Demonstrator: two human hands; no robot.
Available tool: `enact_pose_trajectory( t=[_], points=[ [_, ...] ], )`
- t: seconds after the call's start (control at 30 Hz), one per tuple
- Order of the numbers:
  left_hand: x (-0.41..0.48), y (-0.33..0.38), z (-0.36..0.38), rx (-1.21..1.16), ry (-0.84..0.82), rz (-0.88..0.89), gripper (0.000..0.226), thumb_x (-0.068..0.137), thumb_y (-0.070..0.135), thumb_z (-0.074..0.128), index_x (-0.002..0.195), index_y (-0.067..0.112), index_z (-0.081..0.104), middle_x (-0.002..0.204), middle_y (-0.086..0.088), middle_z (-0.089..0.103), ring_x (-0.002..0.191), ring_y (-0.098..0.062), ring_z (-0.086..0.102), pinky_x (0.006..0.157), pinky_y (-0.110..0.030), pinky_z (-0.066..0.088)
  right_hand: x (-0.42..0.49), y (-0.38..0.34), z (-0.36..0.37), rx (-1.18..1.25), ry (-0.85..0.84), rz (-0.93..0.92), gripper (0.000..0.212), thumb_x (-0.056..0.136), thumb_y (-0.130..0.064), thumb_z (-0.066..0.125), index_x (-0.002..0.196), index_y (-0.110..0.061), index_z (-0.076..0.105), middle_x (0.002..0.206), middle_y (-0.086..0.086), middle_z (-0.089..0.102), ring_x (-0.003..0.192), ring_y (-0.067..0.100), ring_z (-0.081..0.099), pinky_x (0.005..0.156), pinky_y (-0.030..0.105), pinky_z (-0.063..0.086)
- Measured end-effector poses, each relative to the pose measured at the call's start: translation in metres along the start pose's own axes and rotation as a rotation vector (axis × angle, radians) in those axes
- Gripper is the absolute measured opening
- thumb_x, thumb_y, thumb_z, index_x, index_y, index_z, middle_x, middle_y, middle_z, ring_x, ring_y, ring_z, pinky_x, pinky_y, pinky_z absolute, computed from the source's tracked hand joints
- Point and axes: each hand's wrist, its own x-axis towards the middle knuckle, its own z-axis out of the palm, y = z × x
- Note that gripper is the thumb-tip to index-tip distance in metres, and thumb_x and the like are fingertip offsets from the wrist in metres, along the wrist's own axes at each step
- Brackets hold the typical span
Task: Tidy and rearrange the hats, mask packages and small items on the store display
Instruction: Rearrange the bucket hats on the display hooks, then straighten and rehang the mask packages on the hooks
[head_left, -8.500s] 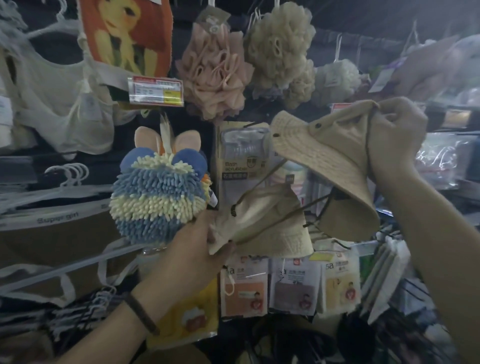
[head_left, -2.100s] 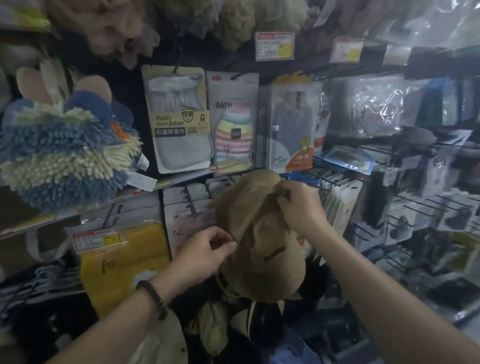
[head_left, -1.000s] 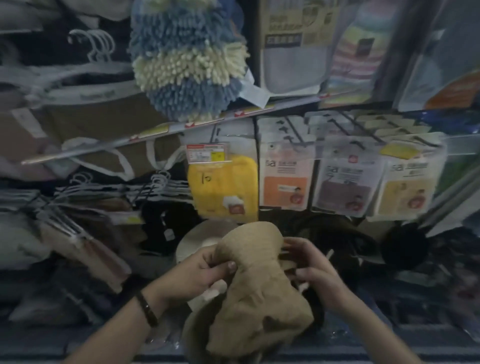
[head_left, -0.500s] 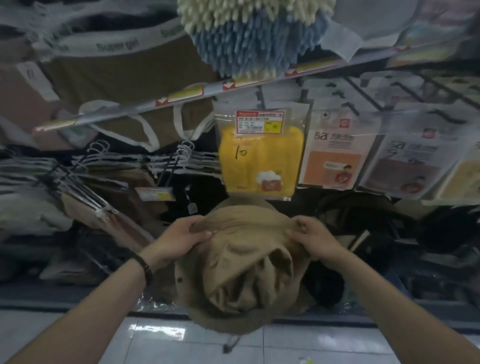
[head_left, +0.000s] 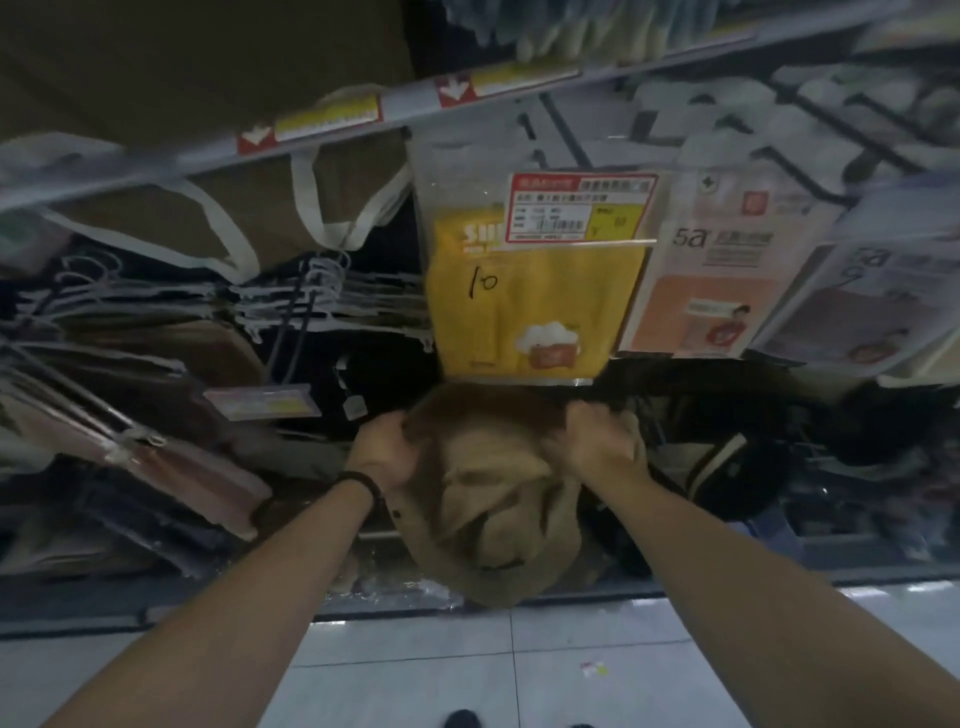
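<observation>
As left hand (head_left: 384, 457) and right hand (head_left: 597, 447) grip it, hat (head_left: 498, 514) stretches shelfward.

- A thin dark band (head_left: 363, 480), looking like a cord or braided bracelet, circled the wrist just behind the left hand (head_left: 382, 449).
- The left forearm (head_left: 270, 587) and the right forearm (head_left: 727, 571) were bare along all their visible length.
- The rounded toe of a dark shoe (head_left: 462, 719) showed at the bottom edge.

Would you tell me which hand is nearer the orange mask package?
Right. The right hand grips the hat below the orange mask package; the left hand grips its opposite side, farther left.
</observation>
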Motion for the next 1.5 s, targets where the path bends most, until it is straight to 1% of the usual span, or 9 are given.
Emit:
enact_pose_trajectory(
  t=[0.1,0.27,0.4,0.5,0.57,0.77,0.93,1.17,1.5],
  points=[
    [0.007,-0.004,0.009,0.007,0.016,-0.061,0.035,0.099,0.042,0.069,0.118,0.013,0.066,0.118,-0.016,0.074,0.107,-0.037,0.070,0.084,-0.038,0.057,0.008,-0.005,0.011,0.129,-0.045,0.123,0.033,0.096,-0.037,0.069,0.120,-0.015,0.065,0.123,0.012,0.067,0.113,0.033,0.067,0.090,0.039,0.058],
    [-0.002,-0.002,0.009,0.037,0.129,-0.030,0.048,0.095,0.033,0.076,0.128,0.007,0.053,0.122,-0.024,0.064,0.109,-0.046,0.065,0.088,-0.050,0.058,0.002,-0.006,0.025,0.489,0.034,0.280,0.040,0.097,-0.042,0.069,0.124,-0.012,0.065,0.122,0.012,0.070,0.116,0.033,0.067,0.095,0.036,0.056],
    [-0.018,-0.003,0.003,0.000,0.112,0.054,0.025,0.094,0.026,0.077,0.109,0.018,0.060,0.109,-0.011,0.064,0.100,-0.033,0.065,0.082,-0.038,0.051,-0.020,0.001,0.026,0.728,0.013,0.260,0.018,0.100,-0.036,0.067,0.113,-0.026,0.075,0.111,0.001,0.074,0.109,0.024,0.069,0.095,0.040,0.058],
    [-0.036,0.003,-0.007,0.048,0.054,0.141,0.018,0.097,0.028,0.073,0.110,0.023,0.062,0.110,-0.001,0.054,0.105,-0.024,0.058,0.085,-0.032,0.043,-0.049,0.005,0.013,0.814,-0.007,0.187,0.012,0.101,-0.031,0.068,0.109,-0.027,0.074,0.109,-0.003,0.074,0.105,0.018,0.069,0.086,0.036,0.059],
    [-0.050,0.010,-0.017,0.055,0.020,0.178,0.013,0.098,0.034,0.070,0.108,0.029,0.063,0.111,0.004,0.053,0.103,-0.019,0.056,0.083,-0.032,0.043,-0.070,0.008,0.000,0.803,-0.023,0.126,0.017,0.102,-0.032,0.069,0.118,-0.026,0.071,0.113,-0.006,0.072,0.105,0.011,0.067,0.081,0.027,0.055],
    [-0.095,0.077,-0.050,0.140,-0.085,0.337,0.011,0.098,0.043,0.069,0.089,0.038,0.065,0.093,0.016,0.067,0.085,-0.004,0.065,0.077,-0.038,0.062,-0.138,0.033,-0.063,0.803,0.000,-0.010,0.022,0.104,-0.023,0.067,0.126,-0.026,0.066,0.108,-0.004,0.073,0.104,0.013,0.072,0.091,0.030,0.060],
    [-0.144,0.180,-0.056,0.204,-0.142,0.589,0.013,0.097,0.051,0.067,0.095,0.039,0.068,0.092,0.020,0.072,0.087,0.001,0.067,0.081,-0.033,0.060,-0.186,0.082,-0.130,0.695,0.177,-0.073,0.024,0.103,-0.032,0.068,0.126,-0.038,0.063,0.104,-0.016,0.070,0.092,-0.004,0.070,0.073,0.010,0.054],
    [-0.209,0.329,-0.017,0.353,-0.099,0.856,0.018,0.096,0.060,0.065,0.101,0.042,0.066,0.091,0.021,0.071,0.085,0.001,0.067,0.077,-0.034,0.061,-0.242,0.183,-0.224,0.545,0.418,-0.086,0.033,0.105,-0.047,0.060,0.134,-0.031,0.063,0.108,-0.011,0.072,0.100,0.004,0.069,0.093,0.033,0.060],
    [-0.268,0.520,0.056,0.438,0.031,0.945,0.025,0.096,0.061,0.063,0.103,0.038,0.069,0.097,0.019,0.072,0.088,-0.002,0.068,0.077,-0.030,0.060,-0.281,0.367,-0.321,0.262,0.533,-0.064,0.043,0.104,-0.061,0.052,0.139,-0.036,0.053,0.120,-0.007,0.065,0.111,0.018,0.065,0.092,0.042,0.059]
  ],
)
